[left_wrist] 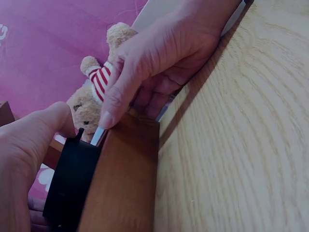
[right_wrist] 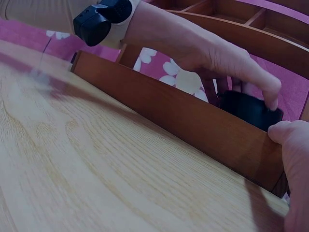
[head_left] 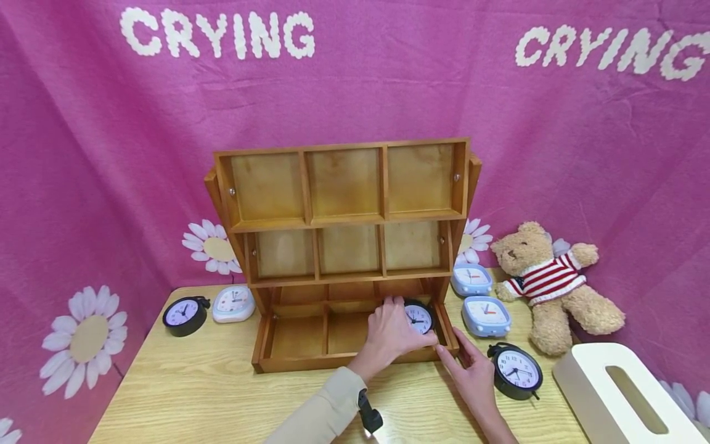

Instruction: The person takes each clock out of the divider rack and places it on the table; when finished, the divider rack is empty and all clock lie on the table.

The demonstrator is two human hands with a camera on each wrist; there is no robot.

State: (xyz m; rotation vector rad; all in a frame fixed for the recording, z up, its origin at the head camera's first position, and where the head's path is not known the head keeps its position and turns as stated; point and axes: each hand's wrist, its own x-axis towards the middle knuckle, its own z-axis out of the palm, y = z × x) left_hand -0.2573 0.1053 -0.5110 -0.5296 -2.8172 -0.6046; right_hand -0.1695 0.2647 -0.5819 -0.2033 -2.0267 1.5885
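A black round alarm clock (head_left: 418, 317) sits in the bottom right compartment of a brown wooden shelf (head_left: 291, 365), its white dial facing up and forward. My left hand (head_left: 388, 333) holds this clock, thumb at its near edge and fingers on its far left side. From the left wrist, the clock's black casing (left_wrist: 72, 179) shows just behind the shelf's front board (left_wrist: 125, 179). My right hand (head_left: 474, 376) grips the shelf's front right corner, thumb on the top edge and fingers along the outer side. The right wrist view shows that thumb beside the clock (right_wrist: 248, 108).
Two blue clocks (head_left: 486, 316), another black alarm clock (head_left: 517, 372), a teddy bear (head_left: 549, 283) and a white tissue box (head_left: 599, 376) stand to the right. Left of the shelf are a black clock (head_left: 184, 314) and a white clock (head_left: 233, 303). A pink cloth hangs behind.
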